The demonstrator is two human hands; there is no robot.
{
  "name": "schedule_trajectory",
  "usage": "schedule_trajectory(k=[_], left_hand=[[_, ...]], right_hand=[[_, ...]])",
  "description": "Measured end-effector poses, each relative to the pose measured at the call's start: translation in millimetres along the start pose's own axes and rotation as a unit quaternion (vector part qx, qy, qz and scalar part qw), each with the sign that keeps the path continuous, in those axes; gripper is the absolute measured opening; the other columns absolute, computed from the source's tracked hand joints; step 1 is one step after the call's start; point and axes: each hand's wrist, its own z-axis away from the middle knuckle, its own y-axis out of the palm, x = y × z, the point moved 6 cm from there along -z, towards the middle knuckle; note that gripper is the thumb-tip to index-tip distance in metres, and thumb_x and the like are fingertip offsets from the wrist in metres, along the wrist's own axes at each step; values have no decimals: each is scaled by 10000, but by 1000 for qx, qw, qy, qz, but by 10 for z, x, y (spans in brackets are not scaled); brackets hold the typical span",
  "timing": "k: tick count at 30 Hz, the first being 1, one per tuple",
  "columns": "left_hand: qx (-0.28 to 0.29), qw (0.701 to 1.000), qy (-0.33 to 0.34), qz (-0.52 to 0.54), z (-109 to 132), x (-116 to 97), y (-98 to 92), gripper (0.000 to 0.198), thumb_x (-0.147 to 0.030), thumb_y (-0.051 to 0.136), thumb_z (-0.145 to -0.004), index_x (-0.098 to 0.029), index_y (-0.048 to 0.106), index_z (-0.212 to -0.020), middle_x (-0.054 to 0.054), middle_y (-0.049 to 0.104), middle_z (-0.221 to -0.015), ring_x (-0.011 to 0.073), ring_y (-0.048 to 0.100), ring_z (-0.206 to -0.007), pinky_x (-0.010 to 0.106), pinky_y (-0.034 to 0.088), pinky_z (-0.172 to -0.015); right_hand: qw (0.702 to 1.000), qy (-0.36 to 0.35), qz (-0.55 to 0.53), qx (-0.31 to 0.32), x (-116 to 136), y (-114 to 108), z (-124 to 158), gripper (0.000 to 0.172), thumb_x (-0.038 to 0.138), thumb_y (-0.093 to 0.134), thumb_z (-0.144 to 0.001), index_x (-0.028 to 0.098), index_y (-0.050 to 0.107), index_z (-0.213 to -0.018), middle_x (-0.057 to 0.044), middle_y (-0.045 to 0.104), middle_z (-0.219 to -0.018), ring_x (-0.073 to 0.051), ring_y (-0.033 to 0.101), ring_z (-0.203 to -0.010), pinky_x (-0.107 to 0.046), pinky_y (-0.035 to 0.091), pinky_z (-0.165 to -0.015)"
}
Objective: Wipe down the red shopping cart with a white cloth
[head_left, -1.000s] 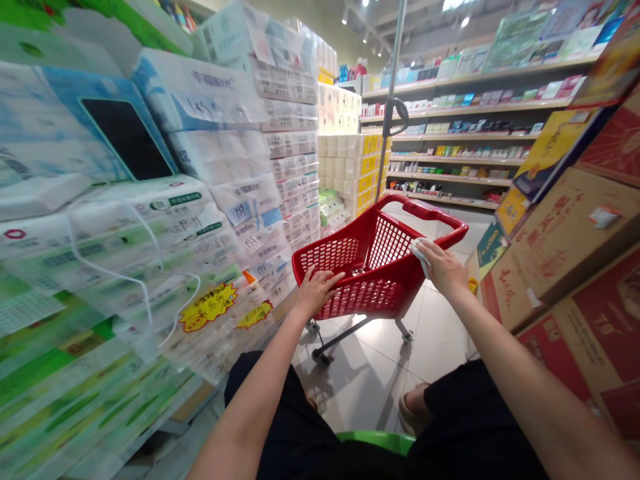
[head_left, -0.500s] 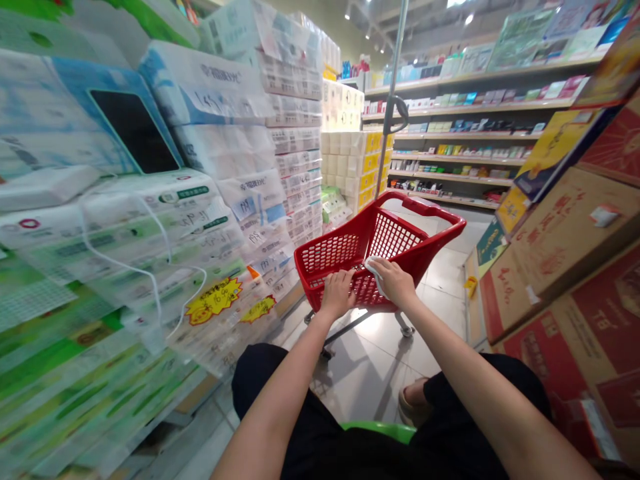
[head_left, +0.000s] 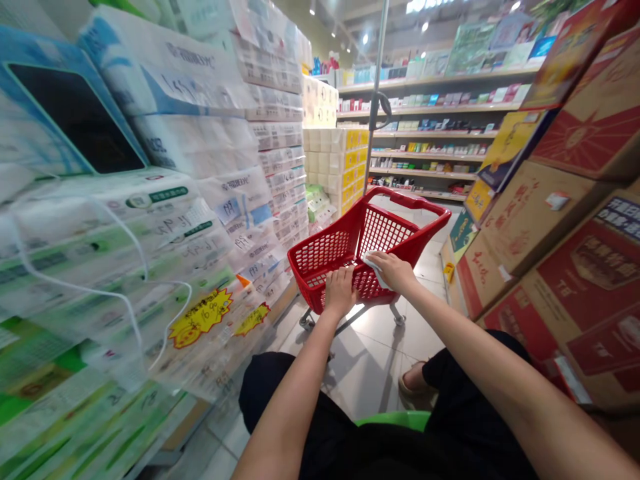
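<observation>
A red plastic shopping cart (head_left: pixel 327 250) with a perforated basket stands before my knees, its handle on the far side. My left hand (head_left: pixel 341 290) is closed over the basket's near rim, with its thumb side towards the right. Just right of it, my right hand (head_left: pixel 393 270) presses a white cloth (head_left: pixel 371 261) against the same rim. Most of the cloth lies under the fingers, so whether it is fabric or tissue is hard to tell. Inside the basket I see only the red lattice floor and walls.
Packs of tissue paper (head_left: pixel 200 143) are piled high on the left, with a phone-like dark screen (head_left: pixel 75 117) and a white cable (head_left: pixel 125 300) on them. Cardboard cartons (head_left: pixel 540 220) line the right. Behind the cart stand a metal pole (head_left: pixel 377 60) and stocked shelves (head_left: pixel 430 137).
My view has turned a little to the right, so the stacks and cart sit further left. Both hands stay on the near rim, the right one still with the cloth.
</observation>
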Motion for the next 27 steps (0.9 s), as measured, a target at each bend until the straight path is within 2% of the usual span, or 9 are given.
schedule_trajectory(k=[6,14,18,20,22,24,27], left_hand=[[-8,1000,-1,3,-13,35,-11,623,-242,606,-793,-196,394,-1377,99,521,-1241,269,455,-1126,419,261,-1086],[-31,999,13,9,-22,39,-1,627,-236,602,-774,-197,408,-1369,94,533,-1207,268,469,-1078,419,278,-1077],[-37,999,22,15,-18,40,-7,634,-237,608,-766,-180,407,-1365,103,530,-1204,269,471,-1073,422,282,-1077],[-39,999,21,18,-15,52,-10,634,-238,611,-765,-177,409,-1363,104,530,-1205,270,473,-1074,427,278,-1082],[-41,999,21,21,-12,67,-16,633,-235,614,-764,-178,412,-1361,105,532,-1205,270,474,-1080,431,270,-1089],[-43,999,20,23,-7,87,-22,628,-233,613,-767,-178,412,-1360,107,533,-1204,271,472,-1094,434,265,-1092],[-41,999,20,22,3,123,-30,616,-242,607,-776,-173,413,-1356,113,533,-1206,275,474,-1100,441,268,-1087]], right_hand=[[1000,2,-1,10,-51,3,-83,424,272,381,-962,405,490,-1350,37,492,-1436,-193,536,-1128,-274,489,-690],[989,128,79,15,-800,-179,-136,456,254,307,-972,398,464,-1376,30,435,-1484,-231,490,-1142,-356,484,-774],[985,149,91,12,-888,-232,-122,468,257,298,-970,390,447,-1393,30,395,-1510,-232,494,-1117,-369,485,-787],[985,150,84,18,-799,-228,-131,468,245,300,-965,366,464,-1387,9,403,-1504,-243,493,-1122,-374,491,-783],[988,133,74,28,-592,-193,-152,464,221,314,-954,333,494,-1367,-17,434,-1479,-251,498,-1125,-366,498,-769],[992,98,65,38,-276,-120,-169,451,214,338,-947,329,515,-1346,-15,465,-1453,-239,508,-1124,-332,500,-746],[997,35,54,47,226,29,-164,457,231,376,-944,388,486,-1359,35,458,-1460,-197,512,-1139,-267,494,-721]])
